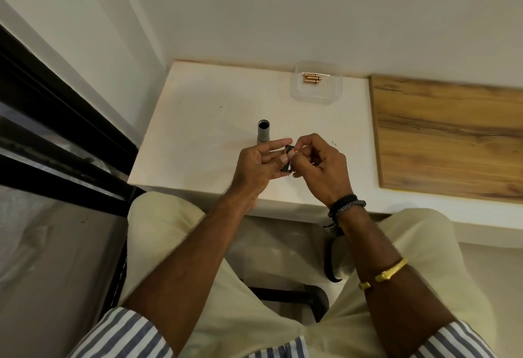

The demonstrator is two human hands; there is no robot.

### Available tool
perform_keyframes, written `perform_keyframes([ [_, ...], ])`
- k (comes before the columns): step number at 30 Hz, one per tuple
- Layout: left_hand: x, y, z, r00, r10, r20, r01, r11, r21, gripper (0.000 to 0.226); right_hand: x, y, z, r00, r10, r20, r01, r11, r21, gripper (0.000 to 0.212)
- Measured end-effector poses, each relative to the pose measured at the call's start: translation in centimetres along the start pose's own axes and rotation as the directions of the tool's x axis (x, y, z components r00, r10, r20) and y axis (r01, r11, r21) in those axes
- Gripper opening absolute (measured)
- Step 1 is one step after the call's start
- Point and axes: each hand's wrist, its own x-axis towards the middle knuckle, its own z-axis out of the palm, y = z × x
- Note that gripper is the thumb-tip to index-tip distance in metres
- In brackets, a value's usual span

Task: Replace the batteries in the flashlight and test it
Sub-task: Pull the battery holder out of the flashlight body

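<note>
The grey flashlight body [263, 131] stands upright on the white table [198, 120], its open dark end facing up, just beyond my left hand. My left hand [259, 166] holds a small dark battery holder [287, 161] between thumb and fingers. My right hand [318, 166] pinches a small piece with an orange tip [294, 150] at the holder's top end. Both hands hover together over the table's near part. A clear plastic box [317, 93] at the back holds copper-coloured batteries [312, 78].
A wooden board [447, 137] covers the surface to the right. A white wall rises behind the table. A dark window frame [56, 120] runs along the left. My knees sit against the table's front edge.
</note>
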Motion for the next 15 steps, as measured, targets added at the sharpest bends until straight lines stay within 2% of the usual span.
perform_keyframes([
  [5,-0.03,0.09,0.32,1.0,0.014,0.009,-0.014,1.0,0.018,0.033,0.04,0.01,0.08,0.999,-0.021,-0.043,0.02,0.999,-0.029,0.013],
  [10,0.12,0.04,0.44,1.0,-0.023,0.004,0.024,0.999,-0.04,0.032,-0.09,0.03,0.12,0.99,-0.006,-0.139,0.01,1.0,0.026,0.013],
  [12,0.18,-0.05,0.51,0.999,-0.045,-0.018,0.044,0.996,-0.075,0.031,-0.02,0.05,0.16,0.98,0.031,-0.196,-0.019,0.998,0.066,0.012],
  [15,0.58,-0.17,0.42,0.993,-0.099,-0.059,0.088,0.982,-0.167,0.028,0.62,0.34,-0.26,0.948,0.172,-0.266,-0.114,0.969,0.22,0.014],
])
